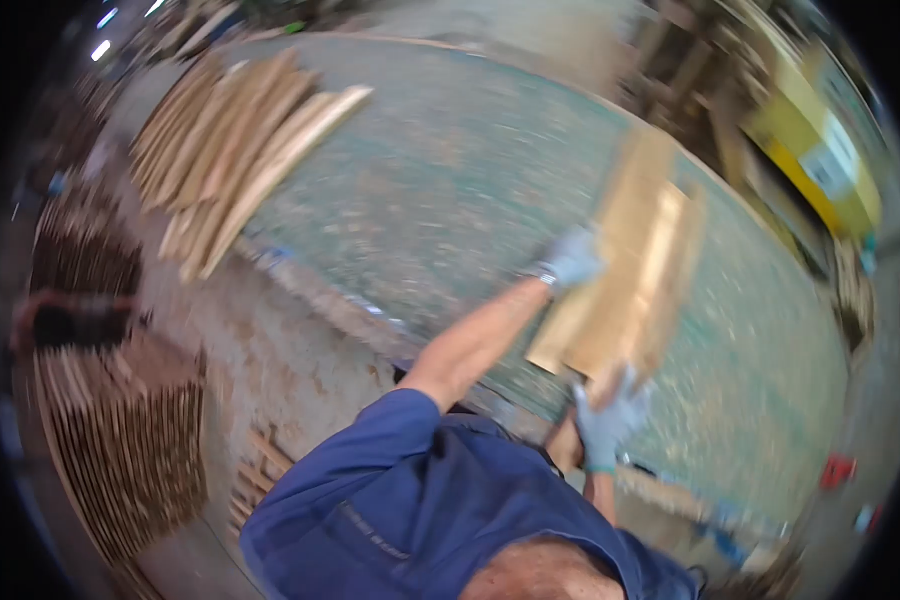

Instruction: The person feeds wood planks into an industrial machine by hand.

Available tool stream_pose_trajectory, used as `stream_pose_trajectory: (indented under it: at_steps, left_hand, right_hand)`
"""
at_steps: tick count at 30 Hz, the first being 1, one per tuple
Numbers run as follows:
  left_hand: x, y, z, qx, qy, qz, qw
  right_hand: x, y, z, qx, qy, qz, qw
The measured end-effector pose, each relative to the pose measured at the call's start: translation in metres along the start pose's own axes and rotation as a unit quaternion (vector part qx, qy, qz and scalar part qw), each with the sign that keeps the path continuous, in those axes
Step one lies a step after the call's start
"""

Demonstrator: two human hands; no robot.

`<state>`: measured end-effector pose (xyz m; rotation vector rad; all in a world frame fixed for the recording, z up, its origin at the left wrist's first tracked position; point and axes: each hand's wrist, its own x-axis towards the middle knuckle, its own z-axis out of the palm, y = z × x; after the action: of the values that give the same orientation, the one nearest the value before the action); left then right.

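Note:
Several pale wooden boards [620, 270] lie lengthwise together over the green-grey tabletop, smeared by motion. My left hand [575, 258], in a light grey glove, grips their left long edge about midway; its fingertips are blurred. At the near end of the boards, my gloved right hand [610, 420] is closed around the board ends, with the thumb pointing up along the wood. Part of its fingers is hidden by the boards.
A fanned pile of wooden strips [230, 150] occupies the table's far left. Stacked slats [130, 450] stand on the floor at left. A yellow machine [820, 150] is beyond the right edge. A red object [838, 470] lies near the right edge.

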<state>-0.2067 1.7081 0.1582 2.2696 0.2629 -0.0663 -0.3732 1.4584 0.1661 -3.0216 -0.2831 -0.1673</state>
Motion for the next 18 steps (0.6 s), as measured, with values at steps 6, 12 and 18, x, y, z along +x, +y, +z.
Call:
stream_pose_trajectory:
  at_steps: [6, 12, 18]
  left_hand:
    - [-0.042, -0.092, -0.151, -0.034, 0.097, 0.232, 0.967]
    - [-0.200, -0.339, -0.445, 0.241, 0.589, -0.207, 0.742]
    - [-0.294, -0.437, -0.439, 0.388, 0.447, -0.357, 0.723]
  right_hand:
    - [-0.003, -0.004, 0.007, -0.079, 0.009, 0.110, 0.991]
    - [-0.016, -0.027, -0.011, -0.110, 0.112, 0.097, 0.983]
    - [0.031, -0.191, 0.000, 0.113, 0.156, -0.068, 0.979]
